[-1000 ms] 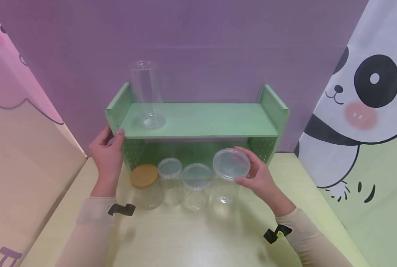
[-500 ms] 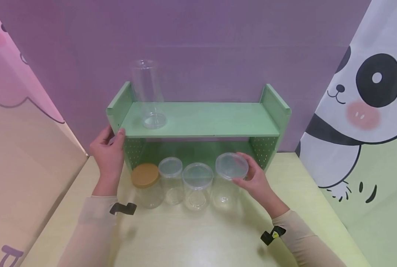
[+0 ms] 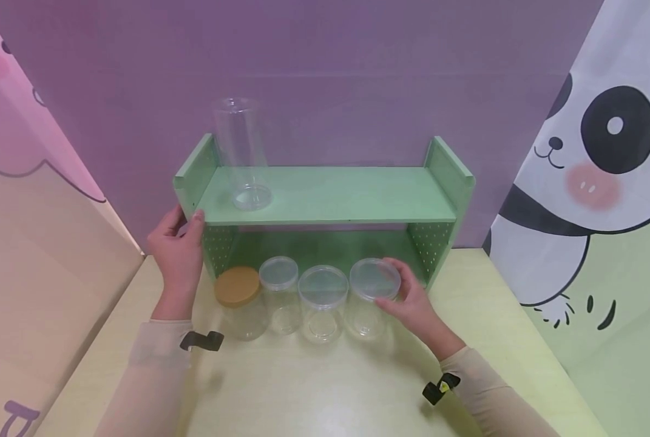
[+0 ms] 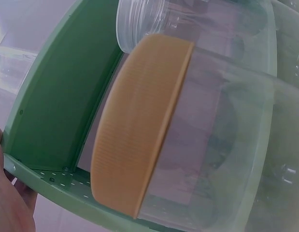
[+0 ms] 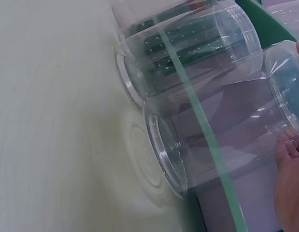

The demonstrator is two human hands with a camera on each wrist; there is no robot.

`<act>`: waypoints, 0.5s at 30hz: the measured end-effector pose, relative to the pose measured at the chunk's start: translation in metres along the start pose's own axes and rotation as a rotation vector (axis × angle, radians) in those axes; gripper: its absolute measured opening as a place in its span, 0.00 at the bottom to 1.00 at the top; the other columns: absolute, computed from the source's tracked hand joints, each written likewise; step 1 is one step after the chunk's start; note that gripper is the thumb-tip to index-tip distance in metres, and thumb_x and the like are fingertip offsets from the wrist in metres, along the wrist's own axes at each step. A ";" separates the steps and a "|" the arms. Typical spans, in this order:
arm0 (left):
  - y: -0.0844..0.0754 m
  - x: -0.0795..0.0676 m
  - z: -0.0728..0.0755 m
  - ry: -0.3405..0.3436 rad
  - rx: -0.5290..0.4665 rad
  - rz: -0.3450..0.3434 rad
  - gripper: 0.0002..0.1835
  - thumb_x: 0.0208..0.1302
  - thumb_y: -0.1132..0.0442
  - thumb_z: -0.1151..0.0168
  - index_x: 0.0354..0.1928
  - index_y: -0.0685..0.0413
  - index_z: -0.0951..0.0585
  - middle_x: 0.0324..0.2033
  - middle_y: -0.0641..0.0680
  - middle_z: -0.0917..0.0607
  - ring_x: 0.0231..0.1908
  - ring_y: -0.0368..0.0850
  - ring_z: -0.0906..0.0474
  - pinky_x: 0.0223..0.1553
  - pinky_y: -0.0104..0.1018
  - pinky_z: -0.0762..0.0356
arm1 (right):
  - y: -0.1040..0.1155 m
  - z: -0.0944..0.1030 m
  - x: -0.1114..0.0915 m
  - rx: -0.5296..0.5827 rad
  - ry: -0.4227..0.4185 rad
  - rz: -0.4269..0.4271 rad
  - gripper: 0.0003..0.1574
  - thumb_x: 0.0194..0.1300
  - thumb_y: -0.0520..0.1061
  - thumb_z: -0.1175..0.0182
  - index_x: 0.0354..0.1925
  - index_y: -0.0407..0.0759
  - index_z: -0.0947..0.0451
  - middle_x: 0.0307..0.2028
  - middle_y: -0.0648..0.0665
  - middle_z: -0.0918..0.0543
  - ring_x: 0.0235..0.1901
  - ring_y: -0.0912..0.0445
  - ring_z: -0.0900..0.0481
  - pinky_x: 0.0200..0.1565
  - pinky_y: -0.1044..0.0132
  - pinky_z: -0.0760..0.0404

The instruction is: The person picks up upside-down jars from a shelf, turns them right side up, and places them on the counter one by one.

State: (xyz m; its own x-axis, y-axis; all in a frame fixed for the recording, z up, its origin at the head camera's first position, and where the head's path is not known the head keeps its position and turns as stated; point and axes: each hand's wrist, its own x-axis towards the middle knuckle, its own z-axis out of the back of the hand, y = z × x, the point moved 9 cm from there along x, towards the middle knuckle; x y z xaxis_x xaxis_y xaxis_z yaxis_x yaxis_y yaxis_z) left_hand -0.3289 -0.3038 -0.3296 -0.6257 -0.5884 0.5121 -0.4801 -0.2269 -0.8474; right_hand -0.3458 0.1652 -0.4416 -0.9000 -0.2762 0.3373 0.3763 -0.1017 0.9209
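Observation:
My left hand (image 3: 179, 249) grips the left side panel of a green two-tier shelf (image 3: 330, 194), thumb on the front edge. With my right hand (image 3: 412, 300) I hold a clear jar with a translucent lid (image 3: 375, 279) by its lid, thumb in front and fingers behind. That jar stands upright at the right end of a row, its base close over the table in the right wrist view. To its left are a wide clear jar (image 3: 323, 288), a narrower clear jar (image 3: 278, 273) and a jar with an orange-brown lid (image 3: 238, 286).
A tall clear cylinder jar (image 3: 243, 152) stands on the left of the upper shelf board. The row of jars is in front of the lower compartment on a pale wooden table (image 3: 314, 394). Behind the shelf rises a purple wall (image 3: 325, 79); cartoon panels flank both sides.
My right hand has lowered the clear jar and brought it slightly left, beside the other jars. The left hand keeps its hold on the shelf side.

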 end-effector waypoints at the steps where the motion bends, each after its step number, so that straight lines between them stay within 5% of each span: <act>1: 0.000 0.000 0.000 0.001 0.003 0.000 0.17 0.75 0.64 0.29 0.63 0.50 0.10 0.52 0.58 0.08 0.51 0.41 0.15 0.53 0.27 0.12 | -0.001 0.000 0.000 -0.004 0.001 0.002 0.55 0.60 0.28 0.24 0.80 0.34 0.38 0.74 0.31 0.28 0.72 0.38 0.29 0.69 0.73 0.26; 15: 0.002 0.000 0.000 -0.001 0.009 0.003 0.18 0.75 0.64 0.29 0.64 0.50 0.10 0.51 0.56 0.09 0.51 0.41 0.16 0.53 0.28 0.12 | -0.011 -0.007 -0.004 -0.033 0.030 0.014 0.52 0.64 0.28 0.26 0.79 0.31 0.40 0.75 0.27 0.31 0.75 0.31 0.33 0.69 0.76 0.30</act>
State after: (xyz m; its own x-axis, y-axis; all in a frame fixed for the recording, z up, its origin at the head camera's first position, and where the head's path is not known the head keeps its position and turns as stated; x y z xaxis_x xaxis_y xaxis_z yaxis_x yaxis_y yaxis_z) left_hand -0.3301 -0.3049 -0.3313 -0.6270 -0.5897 0.5091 -0.4726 -0.2315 -0.8503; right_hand -0.3451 0.1611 -0.4543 -0.8876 -0.3064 0.3439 0.3967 -0.1291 0.9088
